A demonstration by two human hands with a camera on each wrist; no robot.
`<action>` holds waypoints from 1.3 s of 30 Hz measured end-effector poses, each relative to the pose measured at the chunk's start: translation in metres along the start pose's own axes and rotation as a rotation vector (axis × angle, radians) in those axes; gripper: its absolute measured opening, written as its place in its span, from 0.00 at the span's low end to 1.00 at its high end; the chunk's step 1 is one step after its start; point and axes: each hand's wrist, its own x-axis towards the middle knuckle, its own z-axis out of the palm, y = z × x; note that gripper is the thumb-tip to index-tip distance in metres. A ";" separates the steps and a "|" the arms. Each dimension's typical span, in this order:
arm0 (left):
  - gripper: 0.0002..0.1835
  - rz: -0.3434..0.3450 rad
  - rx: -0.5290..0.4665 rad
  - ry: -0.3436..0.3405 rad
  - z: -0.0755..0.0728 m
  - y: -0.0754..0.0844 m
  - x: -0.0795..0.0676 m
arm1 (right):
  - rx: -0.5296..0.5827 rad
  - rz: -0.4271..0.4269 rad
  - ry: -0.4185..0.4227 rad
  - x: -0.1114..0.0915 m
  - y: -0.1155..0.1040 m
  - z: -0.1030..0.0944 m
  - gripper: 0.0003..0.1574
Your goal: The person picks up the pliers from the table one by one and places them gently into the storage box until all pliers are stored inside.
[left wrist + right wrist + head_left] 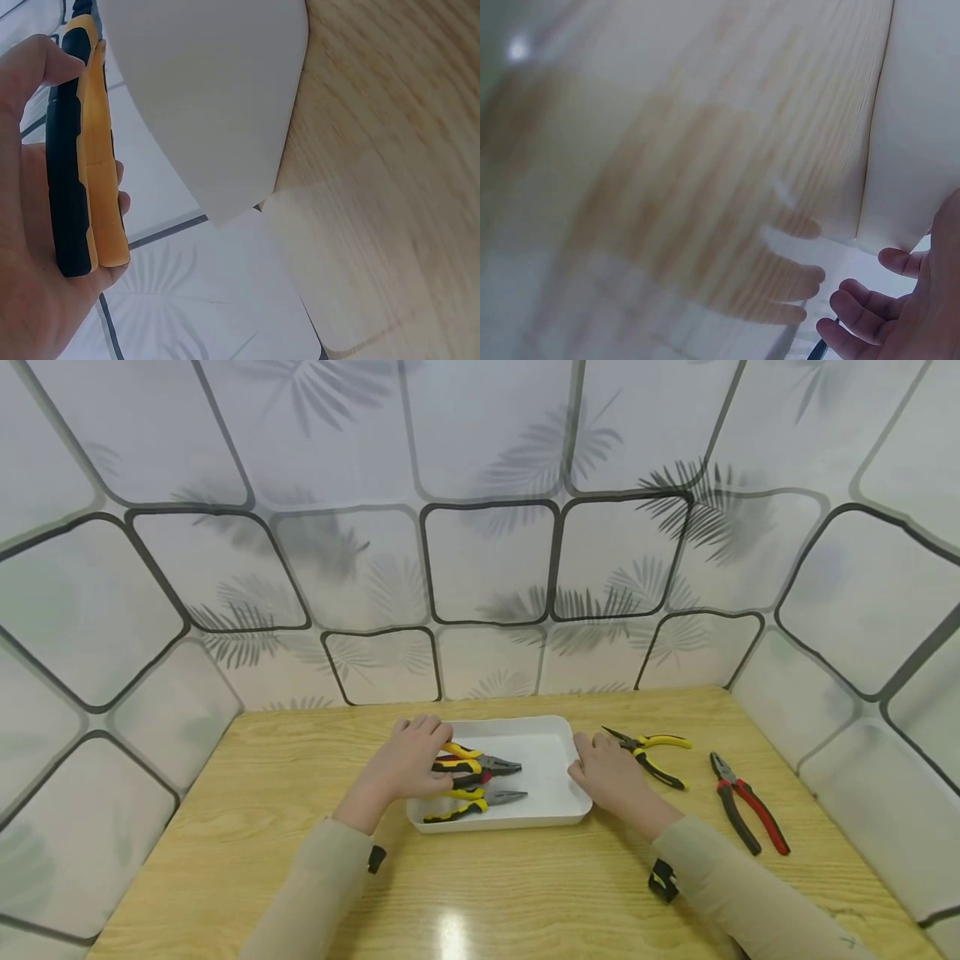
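Observation:
My left hand [408,758] is over the left end of a white tray [542,758], gripping pliers with yellow-and-black handles [461,750]. In the left wrist view those pliers [88,150] lie between thumb and fingers, handles close together, beside the tray's white wall [214,97]. Red-and-black-handled pliers [483,776] show just below them in the tray, partly hidden by the hand. Long-nose pliers [480,802] lie along the tray's near side. My right hand [611,774] is at the tray's right rim, fingers loosely bent, as the right wrist view shows the hand [900,307] beside the tray's wall.
Right of the tray, long-nose pliers [651,758] with yellow-and-black handles lie spread, partly behind my right hand. Farther right are red-and-black-handled pliers [738,793]. The wooden table [525,893] meets patterned panels [487,568] at the back and sides.

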 end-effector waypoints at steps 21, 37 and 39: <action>0.28 -0.041 0.071 -0.094 0.006 0.003 0.025 | -0.004 -0.005 0.013 -0.001 -0.001 0.000 0.09; 0.30 -0.093 0.108 -0.181 0.014 0.011 0.033 | -0.010 -0.009 0.022 -0.001 -0.001 0.000 0.10; 0.30 -0.093 0.113 -0.187 0.014 0.012 0.034 | -0.005 -0.009 0.022 -0.001 -0.001 0.001 0.10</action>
